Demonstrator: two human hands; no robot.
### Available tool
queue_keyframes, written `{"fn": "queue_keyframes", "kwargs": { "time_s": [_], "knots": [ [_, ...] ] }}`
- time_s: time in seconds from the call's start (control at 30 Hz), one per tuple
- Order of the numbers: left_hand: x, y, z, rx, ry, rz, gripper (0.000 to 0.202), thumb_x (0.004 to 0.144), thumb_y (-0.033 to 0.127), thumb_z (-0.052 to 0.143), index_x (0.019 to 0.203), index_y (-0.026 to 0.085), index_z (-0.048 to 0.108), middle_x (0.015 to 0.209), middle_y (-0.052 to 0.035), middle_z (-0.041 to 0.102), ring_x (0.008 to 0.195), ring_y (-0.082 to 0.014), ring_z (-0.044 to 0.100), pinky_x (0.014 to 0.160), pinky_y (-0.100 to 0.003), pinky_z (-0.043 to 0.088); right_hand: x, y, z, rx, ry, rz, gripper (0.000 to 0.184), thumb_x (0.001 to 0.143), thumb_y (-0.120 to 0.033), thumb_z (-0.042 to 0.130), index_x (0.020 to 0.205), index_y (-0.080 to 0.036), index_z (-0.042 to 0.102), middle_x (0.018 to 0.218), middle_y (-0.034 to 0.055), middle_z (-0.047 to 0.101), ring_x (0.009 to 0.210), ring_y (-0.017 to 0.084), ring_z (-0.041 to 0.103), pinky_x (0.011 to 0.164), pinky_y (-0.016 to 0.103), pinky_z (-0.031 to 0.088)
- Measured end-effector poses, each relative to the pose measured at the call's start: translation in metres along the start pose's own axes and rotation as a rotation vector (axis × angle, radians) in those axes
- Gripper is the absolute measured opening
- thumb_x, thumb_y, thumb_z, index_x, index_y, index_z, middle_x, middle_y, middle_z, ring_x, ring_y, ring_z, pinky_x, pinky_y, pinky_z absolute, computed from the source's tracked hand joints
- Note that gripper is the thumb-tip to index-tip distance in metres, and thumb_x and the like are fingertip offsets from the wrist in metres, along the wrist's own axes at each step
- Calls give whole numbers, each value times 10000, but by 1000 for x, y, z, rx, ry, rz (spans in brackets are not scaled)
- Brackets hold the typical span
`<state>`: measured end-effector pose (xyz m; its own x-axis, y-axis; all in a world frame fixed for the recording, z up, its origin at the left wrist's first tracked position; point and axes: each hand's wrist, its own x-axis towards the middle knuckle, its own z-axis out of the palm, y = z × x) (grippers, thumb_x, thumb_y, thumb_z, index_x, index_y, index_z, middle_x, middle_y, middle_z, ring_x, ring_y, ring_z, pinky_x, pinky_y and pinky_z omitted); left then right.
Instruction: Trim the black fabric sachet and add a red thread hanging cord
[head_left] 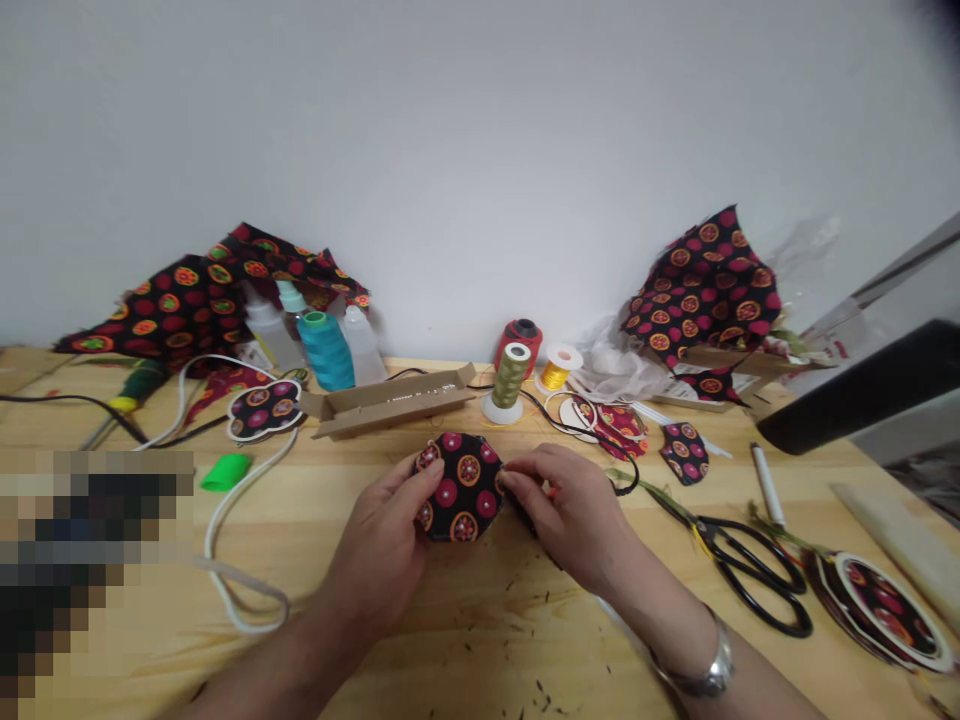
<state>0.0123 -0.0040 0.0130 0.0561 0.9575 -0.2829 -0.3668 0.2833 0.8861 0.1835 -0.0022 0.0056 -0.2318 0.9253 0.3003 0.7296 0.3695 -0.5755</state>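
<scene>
My left hand (394, 530) grips a flat, roughly eight-sided fabric-covered piece (459, 490), its thumb on top near the left edge. The fabric is black with red and orange round motifs, and small pale bead-like dots sit on them. At the piece's right edge, my right hand (566, 510) pinches with thumb and forefinger. Something dark shows below the right fingers; I cannot make out what it is. A silver bracelet (709, 660) circles the right wrist. Black-handled scissors (750, 570) lie to the right of that hand.
Behind the hands stand an open cardboard box (397, 405), a green thread cone (510, 378), a yellow spool (556, 370) and a teal cone (326, 352). White cord (217, 540) loops on the left by a green object (225, 472). Patterned cloth (705, 280) is piled at the back right.
</scene>
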Motion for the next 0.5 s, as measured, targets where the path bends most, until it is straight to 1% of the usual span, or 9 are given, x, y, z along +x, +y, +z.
{"fn": "queue_keyframes", "kwargs": {
  "time_s": [0.03,0.07,0.1,0.13,0.2,0.27,0.37,0.43,0.5],
  "knots": [
    [-2,1,1,-8,-30,-16,188,746,296,633,874,200,731,888,-55,755,900,-269,662,747,-330,524,0,-1,0,-17,-14,3,148,870,-221,533,817,-198,669,724,19,619,706,154,548,654,270,407],
    [-3,1,1,-16,-47,-15,195,747,294,637,898,207,726,881,-44,756,879,-256,667,743,-321,524,-1,-3,-1,-34,-25,5,159,875,-213,524,807,-195,667,715,18,611,696,152,543,646,267,404],
    [-4,0,1,-13,-60,-16,205,731,266,661,919,213,721,892,-32,755,874,-243,667,758,-308,517,-1,-4,-1,-53,-34,4,173,879,-200,512,793,-190,662,706,18,604,684,149,538,636,264,400],
    [-5,-1,0,19,-99,-5,236,715,242,682,947,216,714,930,-29,750,894,-235,660,781,-299,506,-1,-4,-1,-75,-41,1,187,881,-187,502,771,-184,654,696,18,596,670,146,533,625,260,395],
    [-6,-4,-2,69,-112,37,277,684,228,711,960,211,708,952,-33,744,894,-232,653,787,-292,495,-2,-5,0,-131,-47,-8,210,880,-164,490,725,-172,631,687,22,589,650,142,526,608,255,388],
    [-6,-6,-4,132,-91,59,296,667,243,721,960,203,704,943,-45,743,885,-241,650,765,-296,494,-3,-5,3,-201,-39,-43,211,876,-156,492,703,-165,612,691,31,590,647,146,525,601,258,383],
    [-4,-6,-5,219,-91,-4,343,661,261,728,998,208,693,971,-55,739,909,-255,644,766,-309,489,-4,-4,9,-356,-3,-169,209,868,-129,485,698,-163,602,682,46,592,654,172,517,609,292,370],
    [-3,-6,-5,203,-107,-64,361,668,259,727,1024,219,684,996,-53,734,910,-250,646,774,-317,487,-5,-3,12,-453,18,-251,215,863,-105,473,696,-167,593,674,48,586,659,190,502,617,319,351],
    [-2,-8,-6,152,-126,-103,333,684,243,712,1016,220,689,979,-48,737,882,-236,651,765,-315,488,-7,-2,15,-514,30,-297,198,857,-94,472,713,-169,585,687,50,579,670,202,485,625,336,336]
  ]
}}
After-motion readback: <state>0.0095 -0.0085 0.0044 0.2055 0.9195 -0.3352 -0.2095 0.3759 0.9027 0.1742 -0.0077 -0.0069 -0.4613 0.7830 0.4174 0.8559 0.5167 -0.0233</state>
